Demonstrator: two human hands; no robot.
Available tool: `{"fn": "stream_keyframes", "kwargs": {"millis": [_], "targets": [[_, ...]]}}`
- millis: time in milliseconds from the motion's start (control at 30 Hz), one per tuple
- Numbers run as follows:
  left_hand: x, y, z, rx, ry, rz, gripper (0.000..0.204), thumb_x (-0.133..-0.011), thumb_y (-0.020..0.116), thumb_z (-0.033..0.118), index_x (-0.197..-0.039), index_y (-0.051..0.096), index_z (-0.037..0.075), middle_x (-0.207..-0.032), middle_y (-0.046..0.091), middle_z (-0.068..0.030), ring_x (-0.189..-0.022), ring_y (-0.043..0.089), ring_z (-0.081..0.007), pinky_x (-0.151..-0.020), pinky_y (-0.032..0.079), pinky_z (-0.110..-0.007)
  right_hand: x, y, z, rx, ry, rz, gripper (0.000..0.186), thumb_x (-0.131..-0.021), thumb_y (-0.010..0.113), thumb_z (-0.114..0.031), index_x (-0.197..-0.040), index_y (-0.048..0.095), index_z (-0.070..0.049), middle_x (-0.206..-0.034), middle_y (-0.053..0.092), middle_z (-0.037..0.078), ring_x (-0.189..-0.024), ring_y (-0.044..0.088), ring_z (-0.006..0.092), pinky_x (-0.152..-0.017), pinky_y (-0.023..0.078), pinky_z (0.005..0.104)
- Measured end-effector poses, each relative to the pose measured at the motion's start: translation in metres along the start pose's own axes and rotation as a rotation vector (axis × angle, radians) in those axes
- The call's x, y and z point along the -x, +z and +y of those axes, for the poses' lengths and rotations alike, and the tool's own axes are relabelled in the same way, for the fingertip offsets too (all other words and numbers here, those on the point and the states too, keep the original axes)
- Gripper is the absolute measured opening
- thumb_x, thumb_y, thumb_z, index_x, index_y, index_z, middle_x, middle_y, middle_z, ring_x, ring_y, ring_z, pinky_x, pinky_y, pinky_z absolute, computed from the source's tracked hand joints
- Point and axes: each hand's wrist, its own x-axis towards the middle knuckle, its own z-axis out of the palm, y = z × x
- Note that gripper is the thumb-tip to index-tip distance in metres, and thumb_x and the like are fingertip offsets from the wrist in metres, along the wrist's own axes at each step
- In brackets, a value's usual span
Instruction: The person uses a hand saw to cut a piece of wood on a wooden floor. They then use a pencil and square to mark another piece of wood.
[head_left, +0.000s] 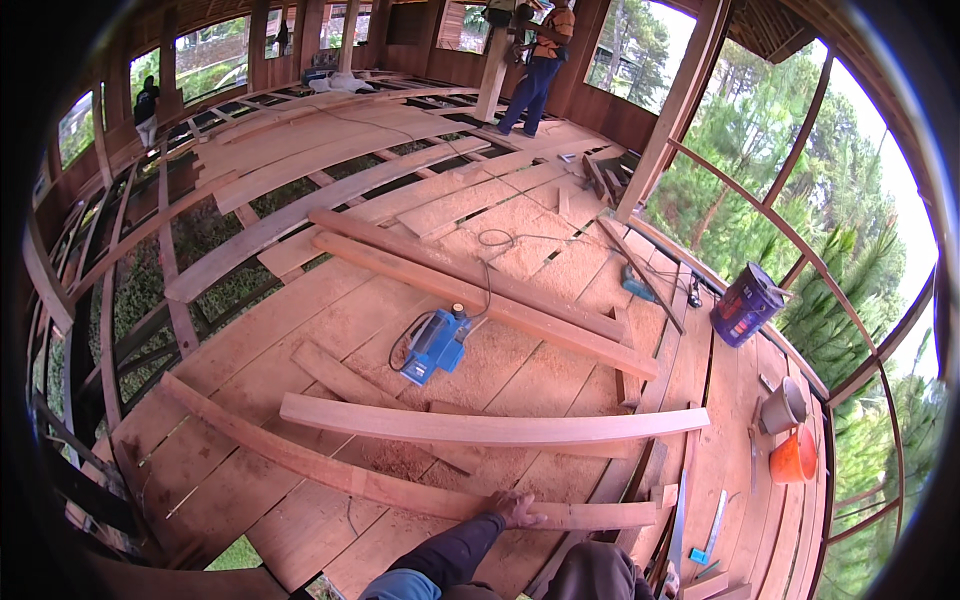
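My left hand (518, 510) is on a long reddish timber beam (400, 490) in front of me, its fingers over the top near the right end. Close to the lower edge, beside my knee, a small part of my right hand (671, 578) shows; its fingers are not clear. A narrow bluish-grey strip (680, 515) rises just above it. Beyond the held beam lies a paler timber beam (490, 422). Farther off, a blue electric planer (436, 345) rests on the boards beside two long timbers (480, 305).
Sawdust (500, 215) covers much of the plank floor. Open joists (165, 250) with gaps lie left. On the right stand a purple bucket (745, 305), a grey bucket (784, 406) and an orange bucket (794, 458), near a try square (712, 530). A person (535, 75) stands far back.
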Motion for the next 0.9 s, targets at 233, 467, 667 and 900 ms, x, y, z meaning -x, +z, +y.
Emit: {"fn": "stream_keyframes", "kwargs": {"millis": [233, 467, 667, 900], "targets": [[-0.001, 0.0, -0.001, -0.002, -0.021, -0.01, 0.081, -0.084, 0.055, 0.081, -0.113, 0.069, 0.006, -0.118, 0.074, -0.0215, -0.111, 0.07, -0.0407, -0.094, 0.052, -0.054, -0.002, 0.004, -0.004, -0.007, -0.001, -0.017, 0.054, -0.091, 0.068, -0.033, -0.142, 0.062, -0.021, -0.113, 0.071, 0.021, -0.109, 0.067, 0.0418, -0.094, 0.052, 0.0535], [-0.003, 0.005, -0.002, -0.006, -0.03, -0.022, 0.081, -0.084, 0.055, 0.081, -0.112, 0.068, 0.007, -0.117, 0.074, -0.022, -0.111, 0.07, -0.041, -0.094, 0.052, -0.054, -0.002, 0.007, -0.005, -0.011, 0.003, -0.027, 0.053, -0.091, 0.067, -0.035, -0.143, 0.062, -0.021, -0.113, 0.071, 0.021, -0.11, 0.067, 0.0417, -0.094, 0.052, 0.0536], [-0.004, 0.007, -0.005, 0.009, -0.017, -0.001, 0.08, -0.085, 0.055, 0.08, -0.113, 0.068, 0.007, -0.117, 0.074, -0.0221, -0.112, 0.07, -0.0403, -0.094, 0.052, -0.054, -0.003, 0.009, -0.006, -0.013, -0.001, -0.037, 0.053, -0.092, 0.066, -0.036, -0.143, 0.061, -0.022, -0.113, 0.072, 0.021, -0.11, 0.067, 0.0417, -0.094, 0.052, 0.0536], [-0.002, 0.003, -0.002, 0.01, -0.013, 0.004, 0.079, -0.085, 0.056, 0.079, -0.114, 0.068, 0.006, -0.117, 0.074, -0.0224, -0.112, 0.069, -0.0404, -0.095, 0.052, -0.054, -0.005, 0.012, -0.007, -0.019, 0.001, -0.045, 0.053, -0.093, 0.065, -0.038, -0.143, 0.061, -0.023, -0.113, 0.072, 0.022, -0.11, 0.067, 0.0416, -0.094, 0.052, 0.0536]]}}
